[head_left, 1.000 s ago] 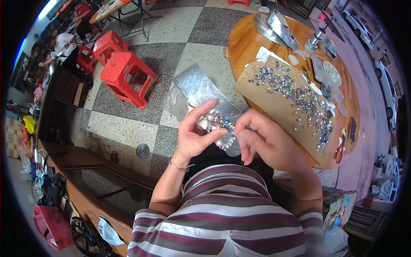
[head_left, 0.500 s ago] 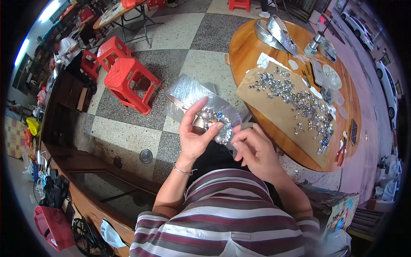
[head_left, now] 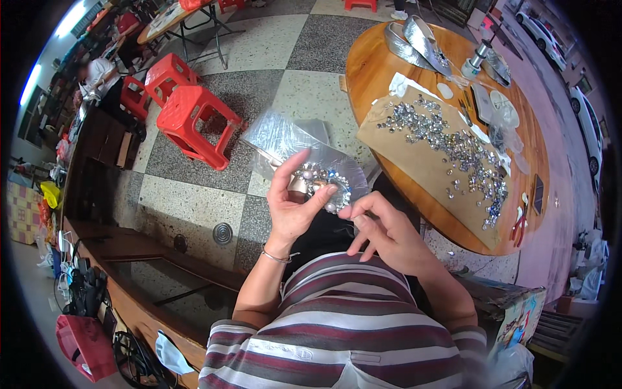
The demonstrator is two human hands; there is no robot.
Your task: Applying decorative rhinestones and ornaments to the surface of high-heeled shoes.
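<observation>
My left hand (head_left: 289, 212) grips a silver piece (head_left: 275, 133) that resembles the upper of a shoe, thumb on top and index finger stretched along it. Pearls, blue stones and clear rhinestones (head_left: 310, 174) crowd the decorated end beside my thumb. Just right of that end, my right hand (head_left: 392, 236) has its thumb and index finger pinched together close to the rim; whatever is between the tips is too small to make out. Loose rhinestones (head_left: 476, 170) lie spread over brown paper (head_left: 395, 162) on the wooden table to the right.
The round wooden table (head_left: 366, 61) carries silver shoe uppers (head_left: 424, 48), a small pump bottle (head_left: 476, 61), red-handled pliers (head_left: 519, 227) and a dark phone-like slab (head_left: 538, 194). Red stools (head_left: 194, 123) stand at left. A wooden cabinet (head_left: 142, 285) is at lower left; a person (head_left: 100, 74) sits beyond.
My right hand has shifted slightly down and left, with its fingertips drawn into a pinch near the decorated end. The silver piece has tilted a little in my left hand.
</observation>
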